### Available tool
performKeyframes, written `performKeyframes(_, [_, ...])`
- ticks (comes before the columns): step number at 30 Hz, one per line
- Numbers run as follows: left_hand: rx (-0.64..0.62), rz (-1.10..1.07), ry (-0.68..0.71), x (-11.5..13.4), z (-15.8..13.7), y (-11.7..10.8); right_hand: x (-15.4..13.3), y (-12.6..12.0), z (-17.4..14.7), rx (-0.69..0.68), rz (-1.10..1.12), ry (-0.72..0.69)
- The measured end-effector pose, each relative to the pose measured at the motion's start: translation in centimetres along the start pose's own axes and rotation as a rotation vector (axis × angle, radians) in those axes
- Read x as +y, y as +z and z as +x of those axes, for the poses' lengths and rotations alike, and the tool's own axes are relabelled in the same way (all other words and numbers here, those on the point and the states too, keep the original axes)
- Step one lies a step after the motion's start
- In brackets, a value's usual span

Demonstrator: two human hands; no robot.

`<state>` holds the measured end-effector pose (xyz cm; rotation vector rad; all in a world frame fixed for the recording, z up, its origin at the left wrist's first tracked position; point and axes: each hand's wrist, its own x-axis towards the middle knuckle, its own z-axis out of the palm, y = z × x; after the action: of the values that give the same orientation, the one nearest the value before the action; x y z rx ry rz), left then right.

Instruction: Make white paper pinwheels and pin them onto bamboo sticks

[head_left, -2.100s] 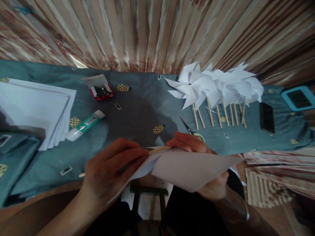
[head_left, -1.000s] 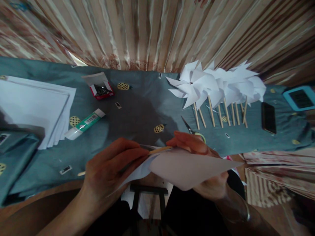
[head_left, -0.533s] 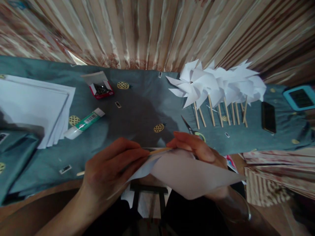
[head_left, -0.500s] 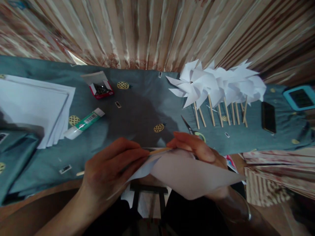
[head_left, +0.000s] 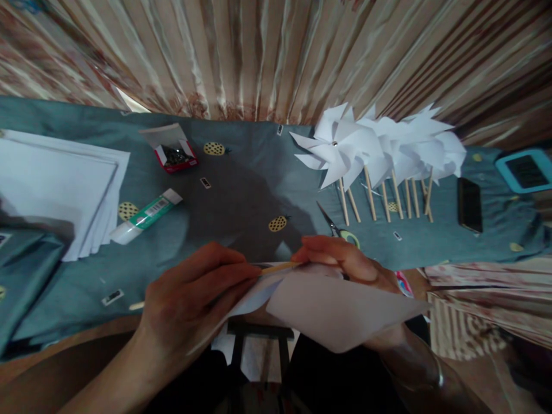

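Note:
Close to my body, over the front edge of the table, my left hand [head_left: 190, 293] is closed around one end of a thin wooden stick [head_left: 276, 268]. The fingers of my right hand [head_left: 345, 259] pinch the other end, together with a white paper pinwheel [head_left: 332, 310]. Its broad paper blades hang below the stick, between my hands and in front of my right wrist. The fingertips of both hands are partly hidden, as is the spot where stick and paper meet. Just beyond my right hand lie scissors [head_left: 350, 237] with pale green handles.
Several finished pinwheels [head_left: 375, 149] lie in a row at the back right, beside a phone [head_left: 470, 204] and a blue-framed device [head_left: 525, 171]. To the left are white paper sheets [head_left: 56, 184], a green-and-white glue tube [head_left: 146, 216] and an opened red box [head_left: 175, 156] of small metal pieces.
The view has shifted very slightly. My right hand has come down a little along the stick, and the paper blades have moved slightly to the right. Both hands keep their hold.

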<state>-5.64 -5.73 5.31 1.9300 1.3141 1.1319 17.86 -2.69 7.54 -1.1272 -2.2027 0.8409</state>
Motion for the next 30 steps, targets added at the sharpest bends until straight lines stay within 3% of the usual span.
performKeyframes(5, [-0.032, 0.029, -0.011, -0.2, -0.4, 0.2, 0.6, 0.6, -0.4, 0.05, 0.089, 0.024])
performKeyframes(14, [-0.06, 0.082, 0.033, 0.2, 0.2, -0.2, 0.8, 0.1, 0.4, 0.021, -0.093, -0.14])
performKeyframes(30, [-0.107, 0.102, 0.068, 0.1, -0.1, 0.0, 1.4, 0.5, 0.3, -0.104, -0.215, -0.147])
